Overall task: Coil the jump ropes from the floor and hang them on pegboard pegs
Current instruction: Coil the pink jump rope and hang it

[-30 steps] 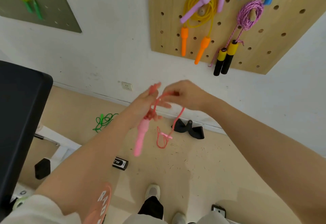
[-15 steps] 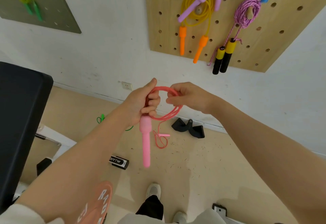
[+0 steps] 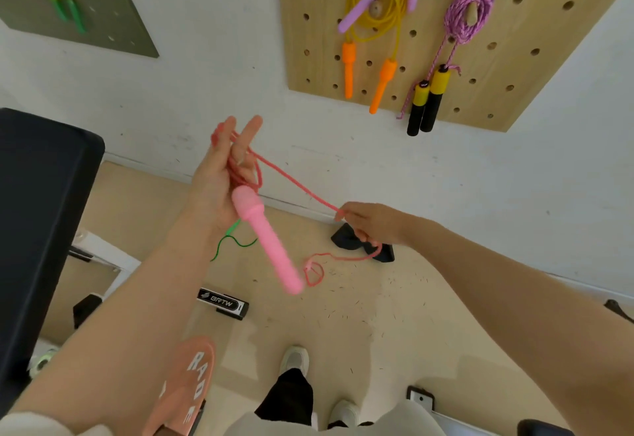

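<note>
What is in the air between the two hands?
In the head view, a taut stretch of pink rope runs from the coils on the left hand to the right hand pinching it.

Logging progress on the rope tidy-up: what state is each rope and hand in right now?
Pink rope: partly coiled on left hand, tail trailing on the floor.
Left hand: fingers raised, coils looped round them.
Right hand: pinching the pink rope.
Yellow rope: coiled, hung on the pegboard.
Purple rope: coiled, hung.
Green rope: on the floor.
</note>
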### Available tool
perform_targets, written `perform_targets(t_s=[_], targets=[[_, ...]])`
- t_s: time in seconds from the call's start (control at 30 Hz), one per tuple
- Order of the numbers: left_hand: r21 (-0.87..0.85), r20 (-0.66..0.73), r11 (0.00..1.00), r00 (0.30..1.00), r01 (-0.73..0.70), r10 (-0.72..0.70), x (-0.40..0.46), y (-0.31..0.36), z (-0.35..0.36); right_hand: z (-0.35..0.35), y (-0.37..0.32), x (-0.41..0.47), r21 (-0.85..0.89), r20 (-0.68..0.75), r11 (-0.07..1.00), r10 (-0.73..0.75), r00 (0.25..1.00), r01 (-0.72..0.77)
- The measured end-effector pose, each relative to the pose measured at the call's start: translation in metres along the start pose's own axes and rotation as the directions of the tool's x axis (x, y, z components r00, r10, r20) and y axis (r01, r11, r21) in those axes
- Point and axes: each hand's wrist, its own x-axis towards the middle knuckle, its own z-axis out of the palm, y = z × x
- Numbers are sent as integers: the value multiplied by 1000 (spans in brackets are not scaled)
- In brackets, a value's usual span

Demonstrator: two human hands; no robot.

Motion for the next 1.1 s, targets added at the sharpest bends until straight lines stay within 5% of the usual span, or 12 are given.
perform_targets(t_s=[0.1, 0.2, 0.27, 0.33, 0.4, 0.5, 0.7, 0.8, 0.9, 1.1], targets=[[381, -50, 921, 997, 75, -60, -3, -20, 0, 5, -23, -2, -440, 116, 886, -105, 988, 146], [766, 50, 642, 990, 47, -131, -7, -43, 6, 5, -59, -7, -488, 186, 809, -271, 945, 328], [842, 76, 539, 980, 36, -184, -13, -52, 12, -6, -75, -11, -426, 48, 814, -416, 908, 395], [791, 79, 602, 958, 109, -277, -17, -54, 19, -25, -75, -11, -406, -206, 838, -473, 856, 365], [724, 143, 666, 905, 180, -400, -18, -48, 25, -39, -64, -10, -343, -351, 877, -452, 820, 336], [762, 208, 623, 845, 176, -493, -10, -36, 34, -37, -54, -8, -110, -455, 917, -390, 800, 384], [868, 136, 462, 810, 180, -571, 9, -21, 41, -46, -50, -4, 227, -155, 918, -296, 942, 326], [749, 209, 626, 819, 218, -535, 11, -20, 44, -53, -46, -5, 446, -147, 831, -300, 943, 334], [428, 291, 851, 844, 306, -450, 17, -23, 48, -54, -46, 4, 616, -200, 712, -274, 941, 338], [236, 238, 949, 934, 209, -265, 32, -18, 34, -46, -45, 25, 623, -139, 746, -192, 971, 237]])
